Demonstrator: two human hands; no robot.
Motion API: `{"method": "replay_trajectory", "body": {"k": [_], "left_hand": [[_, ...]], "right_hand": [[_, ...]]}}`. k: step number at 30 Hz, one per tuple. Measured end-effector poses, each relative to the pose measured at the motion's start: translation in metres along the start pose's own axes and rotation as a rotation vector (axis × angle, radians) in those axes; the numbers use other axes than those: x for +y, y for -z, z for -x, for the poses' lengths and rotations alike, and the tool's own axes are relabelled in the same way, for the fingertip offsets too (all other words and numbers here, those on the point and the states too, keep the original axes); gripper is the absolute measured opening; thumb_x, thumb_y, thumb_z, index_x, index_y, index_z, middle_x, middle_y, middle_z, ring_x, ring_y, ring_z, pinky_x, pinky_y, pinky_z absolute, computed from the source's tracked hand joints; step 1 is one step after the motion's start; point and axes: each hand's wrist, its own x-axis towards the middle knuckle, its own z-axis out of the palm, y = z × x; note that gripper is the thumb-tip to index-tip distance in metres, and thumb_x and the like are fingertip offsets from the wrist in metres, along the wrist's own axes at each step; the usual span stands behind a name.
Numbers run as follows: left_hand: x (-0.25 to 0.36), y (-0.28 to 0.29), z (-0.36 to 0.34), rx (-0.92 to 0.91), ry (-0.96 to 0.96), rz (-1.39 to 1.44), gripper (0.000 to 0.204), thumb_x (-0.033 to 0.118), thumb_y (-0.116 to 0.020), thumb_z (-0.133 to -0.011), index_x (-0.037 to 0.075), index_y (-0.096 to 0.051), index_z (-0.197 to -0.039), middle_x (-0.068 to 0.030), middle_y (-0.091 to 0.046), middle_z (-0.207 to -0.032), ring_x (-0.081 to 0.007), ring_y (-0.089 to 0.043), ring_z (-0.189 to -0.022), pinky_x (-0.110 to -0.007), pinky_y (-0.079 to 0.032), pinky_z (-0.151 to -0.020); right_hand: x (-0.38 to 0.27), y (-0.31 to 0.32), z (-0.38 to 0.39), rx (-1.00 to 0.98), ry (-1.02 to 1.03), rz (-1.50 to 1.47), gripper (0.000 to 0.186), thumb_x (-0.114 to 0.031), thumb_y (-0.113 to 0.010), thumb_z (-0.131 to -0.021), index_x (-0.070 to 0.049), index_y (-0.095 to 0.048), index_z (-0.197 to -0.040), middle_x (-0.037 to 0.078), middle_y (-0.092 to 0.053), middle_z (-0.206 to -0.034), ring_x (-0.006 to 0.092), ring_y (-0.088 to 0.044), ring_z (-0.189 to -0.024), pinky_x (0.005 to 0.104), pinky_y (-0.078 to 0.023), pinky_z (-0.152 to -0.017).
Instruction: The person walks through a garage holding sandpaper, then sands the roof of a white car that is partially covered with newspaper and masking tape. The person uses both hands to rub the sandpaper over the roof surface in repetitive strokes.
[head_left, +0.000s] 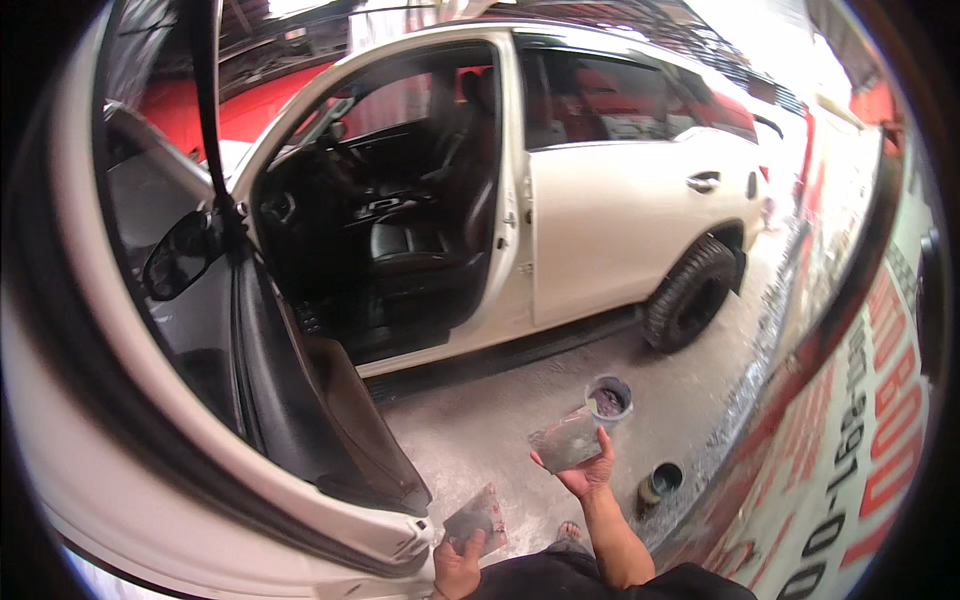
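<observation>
Low in the view, beside the edge of the white car door [230,515], my left hand [457,568] is closed on a thin grey rectangular plate [476,514] with reddish smears. My right hand [588,474] grips a second flat grey plate [565,442], tilted, with its thumb along the right side. Just beyond that plate stands a grey bucket [627,396] with dark purplish matter inside. The two plates are apart from each other. Their exact kind and material cannot be made out.
A pale car [610,220] stands ahead with its front door open, showing a black seat [410,240]. Its rear wheel [690,295] is at the right. A dark can [661,484] sits on the floor near a lettered banner [840,450]. My bare foot [569,530] shows below.
</observation>
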Motion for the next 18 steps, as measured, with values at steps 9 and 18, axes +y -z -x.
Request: {"method": "replay_trajectory", "body": {"k": [9,18], "left_hand": [[0.041,-0.11,-0.065,0.498,-0.119,0.035,0.044,0.03,-0.066,-0.104,-0.007,-0.062,-0.128,-0.0167,-0.07,-0.119,-0.0247,-0.063,-0.108,-0.039,-0.049,-0.094],[0.039,-0.111,-0.119,0.522,-0.18,-0.005,0.033,0.019,-0.067,-0.102,-0.005,-0.064,-0.123,-0.0076,-0.072,-0.111,-0.0151,-0.064,-0.102,-0.031,-0.05,-0.094]], "right_hand": [[-0.151,-0.032,-0.074,-0.109,-0.203,0.275,0.053,-0.045,-0.067,-0.089,-0.019,-0.061,-0.135,0.01,-0.063,-0.136,0.0334,-0.058,-0.129,0.0692,-0.041,-0.107],[-0.205,-0.028,-0.087,-0.169,-0.073,0.525,0.056,-0.035,-0.068,-0.086,-0.012,-0.058,-0.136,0.013,-0.062,-0.134,0.0356,-0.059,-0.127,0.0641,-0.048,-0.104]]}}
